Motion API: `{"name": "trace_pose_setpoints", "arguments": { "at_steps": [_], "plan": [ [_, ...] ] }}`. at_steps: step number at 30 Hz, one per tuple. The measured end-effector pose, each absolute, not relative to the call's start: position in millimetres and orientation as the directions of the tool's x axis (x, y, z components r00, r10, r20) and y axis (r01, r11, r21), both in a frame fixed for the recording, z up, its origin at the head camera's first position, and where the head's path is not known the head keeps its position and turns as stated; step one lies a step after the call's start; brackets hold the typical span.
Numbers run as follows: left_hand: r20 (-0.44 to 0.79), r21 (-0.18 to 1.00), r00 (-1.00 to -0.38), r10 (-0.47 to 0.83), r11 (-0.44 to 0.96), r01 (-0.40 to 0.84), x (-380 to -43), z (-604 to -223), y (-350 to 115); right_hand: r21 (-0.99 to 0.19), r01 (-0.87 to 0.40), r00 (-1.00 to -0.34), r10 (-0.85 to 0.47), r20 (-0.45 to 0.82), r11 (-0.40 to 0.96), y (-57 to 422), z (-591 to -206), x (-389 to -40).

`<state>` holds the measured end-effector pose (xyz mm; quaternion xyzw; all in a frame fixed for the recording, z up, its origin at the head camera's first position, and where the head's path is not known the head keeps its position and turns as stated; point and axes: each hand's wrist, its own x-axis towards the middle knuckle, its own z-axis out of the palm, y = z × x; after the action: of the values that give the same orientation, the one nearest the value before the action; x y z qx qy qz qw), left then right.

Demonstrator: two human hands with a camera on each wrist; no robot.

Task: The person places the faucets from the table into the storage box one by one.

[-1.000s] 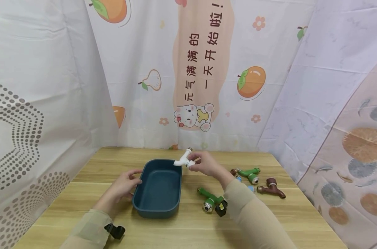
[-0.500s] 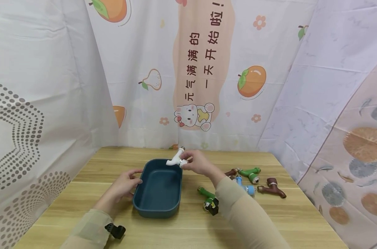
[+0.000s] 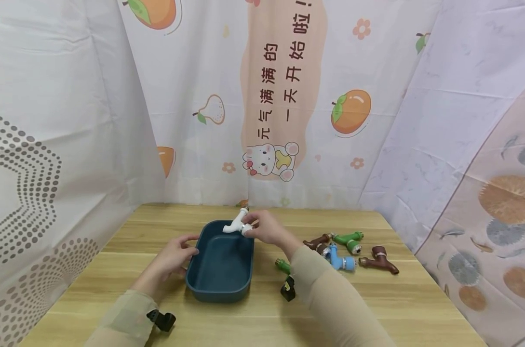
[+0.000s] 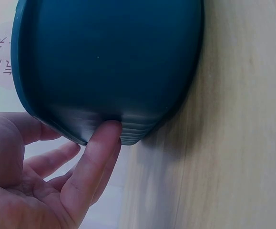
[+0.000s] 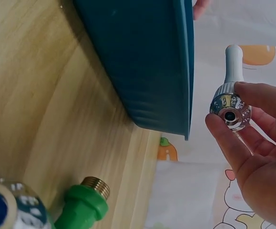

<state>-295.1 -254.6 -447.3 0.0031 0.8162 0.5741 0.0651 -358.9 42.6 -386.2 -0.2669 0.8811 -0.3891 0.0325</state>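
Pinching a white tap (image 3: 235,224) in nearly closed right-hand fingers (image 5: 257,94) over the far corner of the tub (image 3: 221,262), gripping its side with left hand (image 3: 175,255). Probably loading up, so needing to lower, then let go.

Sleeves (image 3: 342,299) are beige — wrist cameras (image 3: 163,320), black.

Looks bright and even in the head view, with soft shadows on the wooden table (image 3: 219,325). Looks dimmer and greyer in both wrist views, with a dark shadow beside the blue tub (image 4: 109,57) and bright glints on the white tap (image 5: 227,89).
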Motion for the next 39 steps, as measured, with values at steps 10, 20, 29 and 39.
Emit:
{"name": "trace_pose_setpoints", "arguments": {
  "at_steps": [10,20,29,39],
  "plan": [
    [-0.107,0.934,-0.992,0.069,0.350,-0.076,-296.6,-448.5,-254.7,-0.668,-0.482,-0.841,-0.513,0.171,0.567,28.6,-394.1,-360.8],
    [-0.112,0.941,-0.990,0.082,0.328,-0.079,-295.6,-447.8,-253.6,-0.661,-0.448,-0.855,-0.504,0.121,0.602,16.6,-398.7,-359.5],
    [-0.115,0.939,-0.991,0.076,0.334,-0.083,-297.0,-447.7,-254.2,-0.670,-0.440,-0.851,-0.516,0.098,0.598,8.5,-402.2,-358.5],
    [-0.108,0.939,-0.991,0.084,0.336,-0.074,-296.2,-447.6,-255.4,-0.674,-0.416,-0.855,-0.516,0.061,0.610,0.9,-406.6,-355.1]
  ]
}}
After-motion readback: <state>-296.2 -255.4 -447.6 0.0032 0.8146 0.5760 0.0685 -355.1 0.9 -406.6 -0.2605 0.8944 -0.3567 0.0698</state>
